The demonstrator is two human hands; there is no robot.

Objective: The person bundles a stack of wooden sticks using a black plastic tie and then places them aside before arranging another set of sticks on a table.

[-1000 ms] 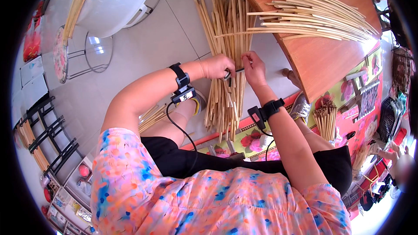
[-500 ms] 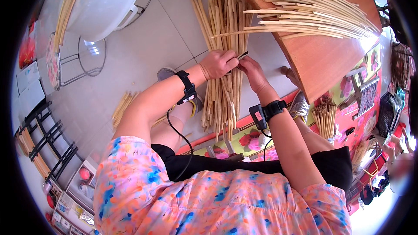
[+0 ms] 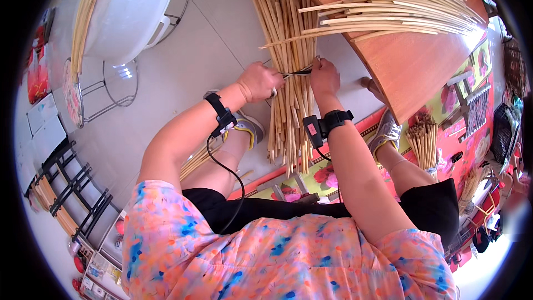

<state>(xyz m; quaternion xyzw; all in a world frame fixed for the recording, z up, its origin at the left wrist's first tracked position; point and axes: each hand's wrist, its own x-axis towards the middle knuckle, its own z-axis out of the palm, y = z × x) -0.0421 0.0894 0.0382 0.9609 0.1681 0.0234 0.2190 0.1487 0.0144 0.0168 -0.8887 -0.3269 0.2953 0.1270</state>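
Observation:
A long bundle of thin pale wooden sticks (image 3: pixel 290 108) stands between my legs, fanned out at its far end. Across its middle runs a narrow black-and-light tie strip (image 3: pixel 297 72). My left hand (image 3: pixel 259 82) is closed at the strip's left end, beside the bundle. On the right side, my right hand (image 3: pixel 325 78) pinches the other end between thumb and fingers. The strip looks stretched taut between them. Whether it passes all the way round behind the sticks is hidden.
More loose sticks (image 3: pixel 388 8) lie on the brown wooden table (image 3: pixel 388 72) at upper right, some jutting over its edge toward the bundle. A white tub (image 3: pixel 130 16) sits on a stool at upper left. Another stick bundle (image 3: pixel 423 141) stands right of my shoe.
My hands were together at the front of the bundle; now they are apart on either side of it, with the strip drawn across between them.

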